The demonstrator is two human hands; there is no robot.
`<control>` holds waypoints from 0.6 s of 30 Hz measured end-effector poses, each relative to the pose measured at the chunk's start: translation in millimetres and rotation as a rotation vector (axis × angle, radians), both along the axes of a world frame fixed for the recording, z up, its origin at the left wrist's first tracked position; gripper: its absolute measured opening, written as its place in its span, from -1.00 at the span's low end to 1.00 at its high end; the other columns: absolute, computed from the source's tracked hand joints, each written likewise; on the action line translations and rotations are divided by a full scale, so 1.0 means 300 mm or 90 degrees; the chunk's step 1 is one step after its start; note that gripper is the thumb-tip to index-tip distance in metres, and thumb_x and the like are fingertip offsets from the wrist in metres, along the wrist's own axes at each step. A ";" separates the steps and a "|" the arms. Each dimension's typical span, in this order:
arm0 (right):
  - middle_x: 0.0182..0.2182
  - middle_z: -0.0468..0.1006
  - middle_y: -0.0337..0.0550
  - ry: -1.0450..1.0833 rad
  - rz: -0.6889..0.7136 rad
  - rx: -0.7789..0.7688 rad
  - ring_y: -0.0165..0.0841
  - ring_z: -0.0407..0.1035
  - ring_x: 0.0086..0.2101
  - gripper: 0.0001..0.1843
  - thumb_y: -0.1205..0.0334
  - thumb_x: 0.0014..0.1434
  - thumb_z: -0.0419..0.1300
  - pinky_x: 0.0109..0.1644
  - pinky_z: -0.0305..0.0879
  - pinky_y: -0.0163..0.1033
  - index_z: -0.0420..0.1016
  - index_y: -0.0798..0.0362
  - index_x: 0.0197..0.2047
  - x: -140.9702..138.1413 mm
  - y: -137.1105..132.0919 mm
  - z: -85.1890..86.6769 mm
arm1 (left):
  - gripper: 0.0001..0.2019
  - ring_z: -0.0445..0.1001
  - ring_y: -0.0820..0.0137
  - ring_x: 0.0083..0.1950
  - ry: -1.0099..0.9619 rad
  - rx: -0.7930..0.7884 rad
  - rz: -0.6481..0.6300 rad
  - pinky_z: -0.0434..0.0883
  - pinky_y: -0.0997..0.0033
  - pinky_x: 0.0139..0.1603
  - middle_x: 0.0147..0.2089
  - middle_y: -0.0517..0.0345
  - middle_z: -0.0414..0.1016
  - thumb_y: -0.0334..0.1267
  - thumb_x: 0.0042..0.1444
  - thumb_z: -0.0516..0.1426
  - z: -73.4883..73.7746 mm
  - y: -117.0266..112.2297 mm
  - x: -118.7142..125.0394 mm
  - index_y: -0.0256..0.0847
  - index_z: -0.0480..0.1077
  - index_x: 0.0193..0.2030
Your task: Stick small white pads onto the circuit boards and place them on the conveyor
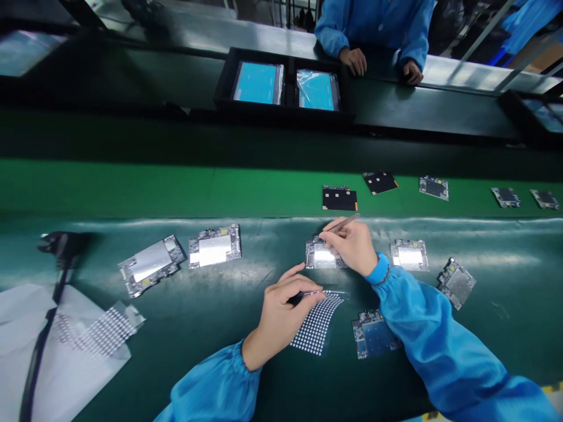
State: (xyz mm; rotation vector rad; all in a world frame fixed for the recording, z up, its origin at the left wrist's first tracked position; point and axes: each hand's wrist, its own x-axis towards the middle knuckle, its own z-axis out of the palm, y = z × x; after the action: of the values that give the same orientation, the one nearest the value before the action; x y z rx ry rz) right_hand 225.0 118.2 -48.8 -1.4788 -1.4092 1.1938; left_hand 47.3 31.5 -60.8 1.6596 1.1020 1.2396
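Though slim, shiny tweezers (345,222), dotted sheet (316,328)

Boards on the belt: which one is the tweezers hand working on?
The silver board under the right hand, which holds tweezers over it. The left hand pinches a dotted sheet; no hand touches the other boards.

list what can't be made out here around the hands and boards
Head view only:
Tweezers tip: hidden behind the right hand, so whatever it carries cannot be seen.
Board under that hand: right part covered by the fingers; glare blanks its markings.
Dot sheet: upper-left corner covered by the left hand; dots too small to read.
Co-worker: cut off by the top edge above the sleeves.
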 end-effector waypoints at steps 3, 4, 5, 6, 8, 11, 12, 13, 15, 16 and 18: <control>-0.57 0.57 -0.20 -0.008 0.000 0.014 -0.40 0.44 -0.57 -0.85 0.18 0.10 0.34 -0.51 0.34 -0.30 0.54 0.09 -0.35 0.002 -0.007 -0.008 | -0.93 0.63 0.40 -0.43 -0.001 0.004 0.000 0.54 -0.07 0.19 -0.41 0.28 0.68 -0.34 0.12 0.34 -0.002 0.000 0.000 -0.14 0.59 -0.38; -0.55 0.58 -0.20 -0.010 0.005 0.021 -0.40 0.44 -0.56 -0.85 0.17 0.10 0.34 -0.50 0.34 -0.30 0.56 0.09 -0.34 0.004 -0.011 -0.011 | -0.93 0.63 0.40 -0.43 -0.001 0.005 0.000 0.54 -0.08 0.19 -0.41 0.28 0.68 -0.34 0.12 0.34 -0.002 0.000 0.000 -0.14 0.59 -0.38; -0.54 0.59 -0.19 -0.012 0.012 0.028 -0.40 0.43 -0.55 -0.85 0.16 0.10 0.34 -0.50 0.34 -0.30 0.57 0.08 -0.34 0.007 -0.016 -0.014 | -0.93 0.63 0.40 -0.43 -0.001 0.006 -0.001 0.54 -0.09 0.19 -0.41 0.28 0.68 -0.34 0.12 0.34 -0.003 0.000 0.000 -0.14 0.59 -0.38; -0.53 0.59 -0.20 -0.012 0.018 0.037 -0.41 0.42 -0.55 -0.85 0.16 0.11 0.34 -0.51 0.32 -0.30 0.58 0.07 -0.35 0.010 -0.021 -0.017 | -0.93 0.63 0.40 -0.43 -0.001 0.007 -0.001 0.53 -0.09 0.19 -0.41 0.28 0.67 -0.34 0.12 0.34 -0.003 0.000 -0.001 -0.14 0.58 -0.38; -0.52 0.58 -0.21 -0.005 0.025 0.054 -0.43 0.38 -0.56 -0.86 0.16 0.11 0.34 -0.52 0.29 -0.31 0.59 0.06 -0.36 0.013 -0.029 -0.023 | -0.93 0.63 0.39 -0.44 -0.001 0.006 -0.001 0.53 -0.10 0.19 -0.42 0.28 0.67 -0.34 0.12 0.34 -0.004 0.000 -0.002 -0.13 0.58 -0.37; -0.53 0.57 -0.23 0.008 0.024 0.066 -0.44 0.34 -0.57 -0.87 0.17 0.11 0.34 -0.53 0.25 -0.31 0.60 0.05 -0.37 0.007 -0.030 -0.030 | -0.93 0.62 0.39 -0.43 0.000 -0.001 -0.002 0.53 -0.10 0.19 -0.42 0.28 0.67 -0.33 0.12 0.34 -0.004 0.000 -0.003 -0.13 0.59 -0.37; -0.53 0.57 -0.23 0.010 0.025 0.067 -0.44 0.34 -0.57 -0.88 0.18 0.11 0.34 -0.53 0.25 -0.31 0.60 0.05 -0.37 0.004 -0.029 -0.029 | -0.93 0.62 0.39 -0.43 0.001 -0.003 -0.003 0.53 -0.10 0.20 -0.42 0.28 0.67 -0.34 0.12 0.34 -0.004 0.000 -0.003 -0.13 0.59 -0.37; -0.53 0.57 -0.23 0.012 0.028 0.067 -0.44 0.34 -0.57 -0.88 0.19 0.11 0.35 -0.53 0.25 -0.31 0.60 0.06 -0.38 0.001 -0.027 -0.025 | -0.93 0.62 0.40 -0.43 0.002 -0.005 -0.005 0.52 -0.10 0.20 -0.41 0.28 0.67 -0.34 0.12 0.33 -0.004 0.000 -0.003 -0.13 0.59 -0.37; -0.51 0.58 -0.23 0.015 0.030 0.072 -0.44 0.36 -0.56 -0.88 0.19 0.12 0.35 -0.51 0.27 -0.30 0.59 0.06 -0.38 0.005 -0.029 -0.006 | -0.93 0.62 0.40 -0.43 0.005 -0.006 -0.006 0.52 -0.10 0.21 -0.41 0.28 0.67 -0.35 0.12 0.33 -0.003 0.000 -0.003 -0.13 0.58 -0.37; -0.49 0.60 -0.21 0.012 0.030 0.080 -0.42 0.39 -0.54 -0.88 0.20 0.13 0.35 -0.49 0.31 -0.29 0.59 0.05 -0.37 0.015 -0.036 0.010 | -0.93 0.62 0.40 -0.43 0.005 -0.006 -0.006 0.52 -0.09 0.21 -0.41 0.28 0.67 -0.35 0.12 0.33 -0.003 -0.001 -0.004 -0.13 0.59 -0.37; -0.39 0.65 -0.16 -0.015 0.050 0.111 -0.36 0.49 -0.43 -0.90 0.20 0.16 0.34 -0.35 0.42 -0.24 0.58 0.05 -0.33 0.047 -0.063 0.048 | -0.93 0.62 0.40 -0.43 0.002 -0.005 -0.009 0.52 -0.09 0.21 -0.41 0.28 0.67 -0.35 0.12 0.34 -0.002 -0.002 -0.005 -0.13 0.59 -0.37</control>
State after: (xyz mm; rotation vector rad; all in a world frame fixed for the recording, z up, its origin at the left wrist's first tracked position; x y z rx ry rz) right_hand 239.1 99.4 -34.3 -1.3311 -1.5581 1.0737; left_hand 45.8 31.0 -61.3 1.6615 1.0943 1.2230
